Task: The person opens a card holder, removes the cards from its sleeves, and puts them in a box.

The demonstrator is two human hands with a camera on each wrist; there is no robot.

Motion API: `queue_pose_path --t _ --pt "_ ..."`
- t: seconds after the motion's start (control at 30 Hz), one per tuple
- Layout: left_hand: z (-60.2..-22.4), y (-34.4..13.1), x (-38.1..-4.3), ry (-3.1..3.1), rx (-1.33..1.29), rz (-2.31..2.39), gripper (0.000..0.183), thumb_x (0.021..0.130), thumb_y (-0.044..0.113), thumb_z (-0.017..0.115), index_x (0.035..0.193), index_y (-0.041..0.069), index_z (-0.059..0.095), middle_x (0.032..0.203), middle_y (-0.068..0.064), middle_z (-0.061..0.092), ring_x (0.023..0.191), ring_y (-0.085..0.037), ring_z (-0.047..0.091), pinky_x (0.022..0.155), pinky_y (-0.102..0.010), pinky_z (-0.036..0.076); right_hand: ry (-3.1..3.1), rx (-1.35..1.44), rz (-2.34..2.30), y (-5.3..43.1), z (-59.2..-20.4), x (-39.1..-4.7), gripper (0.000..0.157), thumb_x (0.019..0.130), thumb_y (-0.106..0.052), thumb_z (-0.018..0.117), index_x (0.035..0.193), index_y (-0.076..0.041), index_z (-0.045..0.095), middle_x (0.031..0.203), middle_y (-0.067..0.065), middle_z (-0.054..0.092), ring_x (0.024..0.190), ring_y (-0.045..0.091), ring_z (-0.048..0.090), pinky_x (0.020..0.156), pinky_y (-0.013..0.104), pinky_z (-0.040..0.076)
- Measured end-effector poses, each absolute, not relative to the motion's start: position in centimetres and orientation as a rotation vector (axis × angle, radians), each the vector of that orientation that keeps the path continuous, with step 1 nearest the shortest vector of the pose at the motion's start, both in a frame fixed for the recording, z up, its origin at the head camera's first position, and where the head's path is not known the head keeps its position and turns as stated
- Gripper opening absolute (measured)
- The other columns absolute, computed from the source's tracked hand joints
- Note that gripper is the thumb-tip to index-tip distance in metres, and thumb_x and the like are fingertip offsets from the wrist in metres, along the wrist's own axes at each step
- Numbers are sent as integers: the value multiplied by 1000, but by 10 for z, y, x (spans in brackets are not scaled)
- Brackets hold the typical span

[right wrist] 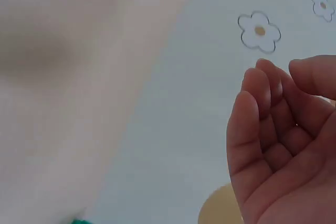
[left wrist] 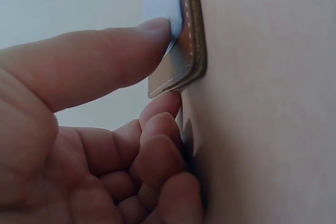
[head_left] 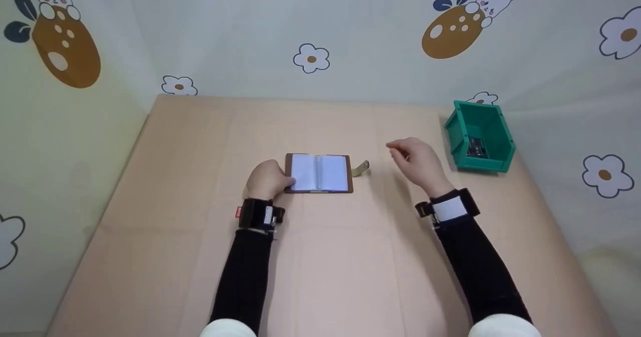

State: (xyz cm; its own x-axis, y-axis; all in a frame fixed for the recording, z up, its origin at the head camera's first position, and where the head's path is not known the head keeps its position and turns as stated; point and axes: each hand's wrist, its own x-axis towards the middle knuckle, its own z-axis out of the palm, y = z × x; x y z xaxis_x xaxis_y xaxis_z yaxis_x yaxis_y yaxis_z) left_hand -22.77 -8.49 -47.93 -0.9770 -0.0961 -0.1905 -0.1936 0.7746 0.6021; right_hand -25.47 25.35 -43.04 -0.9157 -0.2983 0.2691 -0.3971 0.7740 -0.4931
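A small brown leather card holder (head_left: 316,173) lies spread wide on the table, with pale, glossy sleeves facing up. Its short olive strap (head_left: 360,169) sticks out to the right. My left hand (head_left: 268,179) grips the left edge. In the left wrist view the thumb (left wrist: 121,51) presses on a sleeve by the stitched border (left wrist: 190,30), while curled fingers (left wrist: 160,156) sit under and beside the lower corner. My right hand (head_left: 418,161) hovers to the right of the strap, apart from it. Its fingers (right wrist: 244,129) are loosely bent and hold nothing.
At the back right of the table (head_left: 325,267) stands a green plastic bin (head_left: 488,164) with a dark, shiny flat item (head_left: 475,147) inside. Patterned cloth (head_left: 250,36) with flowers and rabbits hangs behind the table and along both sides.
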Motion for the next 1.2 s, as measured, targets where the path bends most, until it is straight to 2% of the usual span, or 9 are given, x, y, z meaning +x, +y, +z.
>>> queue_pose_path --t 0.13,0.3,0.47,0.63,0.9,1.2 --pt "-479 -85 -228 2818 -226 975 23 80 22 78 80 4 64 74 -6 62 67 -21 54 62 -34 42 -2841 670 788 227 -440 -250 22 98 -11 60 113 -1 71 95 12 66 81 24 58 73 39 48" --pt "-477 -85 -228 2799 -245 958 23 80 22 78 81 4 64 74 -5 62 66 -20 53 60 -32 41 -2899 810 688 202 -453 -247 22 97 -11 61 114 -3 72 95 10 68 83 24 60 78 41 50" --pt "-476 -84 -227 2799 -252 942 20 80 19 77 77 4 64 70 -5 61 62 -19 52 55 -30 39 -2896 937 585 188 -466 -246 22 95 -9 59 111 -5 74 92 8 68 80 23 61 76 38 51" --pt "-476 -82 -227 2811 -264 919 20 79 19 77 78 4 63 73 -5 61 65 -20 53 56 -31 40 -2924 992 533 182 -474 -245 23 95 -7 59 112 -5 74 93 9 68 81 23 61 75 37 51" --pt "-476 -81 -227 2820 -252 905 22 80 21 76 76 5 63 71 -5 60 65 -21 52 57 -32 39 -2932 1001 488 177 -479 -244 22 96 -8 59 111 -5 75 96 10 68 91 26 64 99 45 44" --pt "-476 -81 -228 2820 -247 902 21 80 19 75 72 5 62 67 -4 59 62 -19 51 54 -31 38 -2906 1016 513 176 -483 -245 21 96 -7 59 109 -2 74 97 12 68 93 27 64 95 45 46"
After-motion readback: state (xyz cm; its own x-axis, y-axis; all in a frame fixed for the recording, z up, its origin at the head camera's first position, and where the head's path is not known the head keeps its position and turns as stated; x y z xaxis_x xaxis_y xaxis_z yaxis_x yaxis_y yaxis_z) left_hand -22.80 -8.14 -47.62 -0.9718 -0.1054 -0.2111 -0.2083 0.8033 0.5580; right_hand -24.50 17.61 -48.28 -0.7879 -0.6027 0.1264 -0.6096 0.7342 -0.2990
